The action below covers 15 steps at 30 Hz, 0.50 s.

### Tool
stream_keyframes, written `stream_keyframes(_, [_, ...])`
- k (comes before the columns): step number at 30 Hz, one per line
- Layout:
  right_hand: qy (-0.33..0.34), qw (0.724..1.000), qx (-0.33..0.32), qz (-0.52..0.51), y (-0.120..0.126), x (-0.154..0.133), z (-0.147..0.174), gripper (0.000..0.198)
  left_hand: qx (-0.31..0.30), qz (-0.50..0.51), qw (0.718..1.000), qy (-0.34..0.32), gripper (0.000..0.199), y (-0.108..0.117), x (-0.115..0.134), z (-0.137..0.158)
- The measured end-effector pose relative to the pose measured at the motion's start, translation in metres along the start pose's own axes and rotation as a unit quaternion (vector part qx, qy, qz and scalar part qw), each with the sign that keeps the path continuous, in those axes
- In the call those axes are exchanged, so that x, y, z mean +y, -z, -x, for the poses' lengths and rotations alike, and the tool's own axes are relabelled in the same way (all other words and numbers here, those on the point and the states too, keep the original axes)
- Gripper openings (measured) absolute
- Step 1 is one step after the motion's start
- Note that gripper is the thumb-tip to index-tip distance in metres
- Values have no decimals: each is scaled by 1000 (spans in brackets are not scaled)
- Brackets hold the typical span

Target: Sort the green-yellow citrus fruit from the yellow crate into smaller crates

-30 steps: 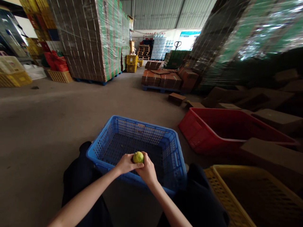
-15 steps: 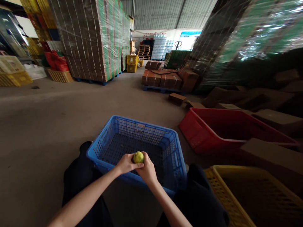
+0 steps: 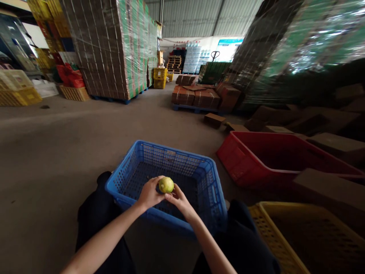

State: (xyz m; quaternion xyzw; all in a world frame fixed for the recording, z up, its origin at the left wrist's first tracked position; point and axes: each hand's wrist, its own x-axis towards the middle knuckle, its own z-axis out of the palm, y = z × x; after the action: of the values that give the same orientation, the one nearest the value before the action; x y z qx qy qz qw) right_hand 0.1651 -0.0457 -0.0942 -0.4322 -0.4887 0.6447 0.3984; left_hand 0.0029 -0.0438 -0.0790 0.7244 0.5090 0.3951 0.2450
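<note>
Head view: two bare hands meet above a blue crate set on the floor.
Fruit: round, yellow-green, held up over the near half of the crate, clear of its bottom.
Left hand: curled about the fruit's left side, gripping it, fingers partly hidden behind it.
Right hand: half curled, fingers at the fruit's lower right; whether they press on it, I cannot tell.
Blue crate: upright, mesh-walled, between two dark-clothed legs.
Red tub: on the right, just beside the blue crate.
Yellow crate: nearer, beside the right leg; its inside is too dark to read.
Cardboard: a small box lies on the floor ahead; behind it, strapped bundles sit on a blue pallet.
Wrapped stack: tall, film-covered, at the back left.
</note>
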Motion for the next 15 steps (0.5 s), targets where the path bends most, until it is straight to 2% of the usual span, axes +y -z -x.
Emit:
stream_keyframes(3, [-2,997,67,24,-5,-1,1,58,-31,-81,994,-61,57,-3,-1,5])
stream_keyframes(5, [-16,995,87,42,-5,-3,1,57,-39,-118,989,-81,59,-5,-2,7])
stream_keyframes(9, [-20,994,89,56,-4,-3,0,58,-34,-138,985,-93,58,-6,-3,7])
stream_keyframes(15, [12,989,102,104,-5,5,-2,45,-51,-147,984,-84,57,-7,-3,8])
